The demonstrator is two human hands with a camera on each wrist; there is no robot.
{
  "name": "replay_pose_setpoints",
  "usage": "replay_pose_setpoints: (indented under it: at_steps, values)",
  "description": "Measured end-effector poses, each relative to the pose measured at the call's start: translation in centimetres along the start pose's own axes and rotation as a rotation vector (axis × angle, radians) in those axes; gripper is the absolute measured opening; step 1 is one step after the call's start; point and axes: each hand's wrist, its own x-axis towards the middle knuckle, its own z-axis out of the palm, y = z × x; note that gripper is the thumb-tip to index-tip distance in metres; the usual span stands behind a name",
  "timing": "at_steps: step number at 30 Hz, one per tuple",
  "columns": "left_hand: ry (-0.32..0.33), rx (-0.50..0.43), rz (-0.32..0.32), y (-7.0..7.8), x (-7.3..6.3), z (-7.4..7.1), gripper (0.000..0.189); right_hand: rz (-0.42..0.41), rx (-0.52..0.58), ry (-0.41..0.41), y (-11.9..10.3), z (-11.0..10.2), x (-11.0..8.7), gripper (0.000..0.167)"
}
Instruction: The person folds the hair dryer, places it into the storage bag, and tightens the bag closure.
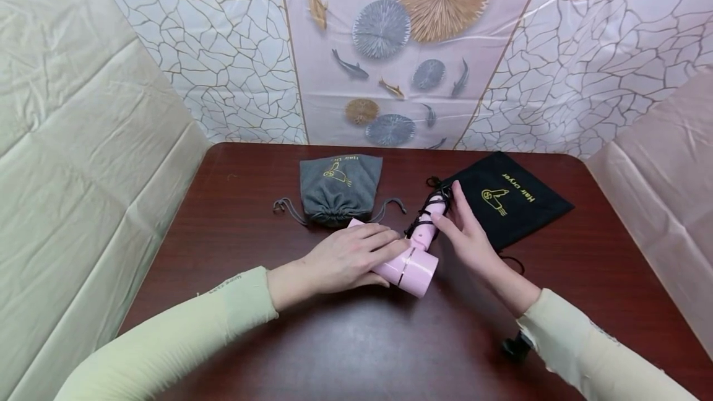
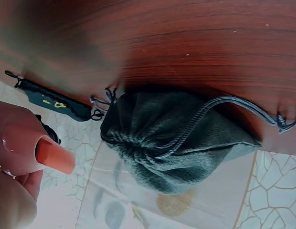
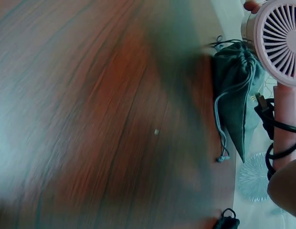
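A pink hair dryer [image 1: 413,270] is held in both hands over the middle of the table. My left hand [image 1: 351,257] grips its barrel from above, fingers laid across the top and thumb on the near side. On the handle [image 1: 429,221], my right hand [image 1: 468,234] holds with thumb and fingers. A black cord [image 3: 284,126] is wound round that handle. The dryer's slatted round grille [image 3: 286,43] faces the right wrist camera. In the left wrist view, the nozzle [image 2: 55,155] sticks out beside the left hand, most of which is outside that frame.
A grey drawstring pouch [image 1: 340,190] with a yellow hair dryer print lies bulging just behind the left hand. To the right, a flat black pouch [image 1: 518,203] marked "Hair Dryer" lies partly behind the right hand. Printed cloth [image 1: 384,48] hangs past the table's far edge.
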Motion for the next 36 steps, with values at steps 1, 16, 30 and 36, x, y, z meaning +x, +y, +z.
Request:
replay_pose_setpoints:
  at_steps: [1, 16, 30, 36]
  values:
    - [0.000, 0.008, 0.005, 0.1, 0.1, 0.0, 0.071, 0.006, 0.013, 0.018, 0.0, 0.2, 0.2, 0.082]
    - [-0.003, 0.066, 0.076, 0.7, 0.3, 0.1, 0.072, -0.032, 0.134, 0.107, 0.3, 2.0, 1.4, 0.079]
    - [0.056, 0.084, 0.131, 0.2, -0.5, 0.0, 0.068, -0.069, 0.027, 0.025, 0.1, 2.9, 1.9, 0.079]
    - [0.077, 0.081, 0.154, 0.1, -0.6, 0.1, 0.069, -0.095, 0.016, -0.027, 0.1, 2.7, 2.1, 0.078]
